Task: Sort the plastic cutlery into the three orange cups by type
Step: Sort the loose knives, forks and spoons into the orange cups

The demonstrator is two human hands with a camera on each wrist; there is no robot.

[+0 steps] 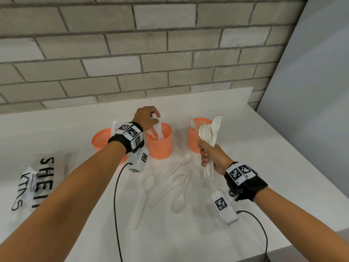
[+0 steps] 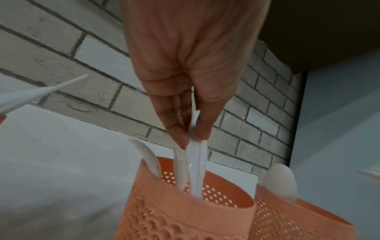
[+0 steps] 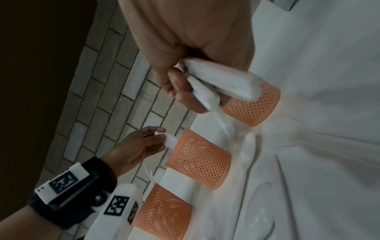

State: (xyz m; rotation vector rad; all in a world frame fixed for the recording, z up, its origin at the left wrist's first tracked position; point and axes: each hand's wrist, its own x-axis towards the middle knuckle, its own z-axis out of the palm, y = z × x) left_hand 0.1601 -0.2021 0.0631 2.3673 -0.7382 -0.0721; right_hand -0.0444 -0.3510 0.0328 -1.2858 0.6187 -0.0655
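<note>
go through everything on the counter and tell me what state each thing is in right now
Left hand: pinching a white piece in the middle cup.
Right hand: gripping a bunch of forks.
Left cup: upright, one piece inside.
Right cup: upright, spoon inside.
Loose spoons: lying flat.

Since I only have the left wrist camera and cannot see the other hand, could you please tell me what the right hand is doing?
Observer: The right hand grips a bunch of forks, tines up, in front of the right cup.
Operator: Thank you. Is anything left on the counter?
Observer: Yes, several spoons lie loose on the counter in front of the cups.
Operator: Is there a third cup?
Observer: Yes, a left cup stands left of the middle cup, with one white piece sticking out.
</note>
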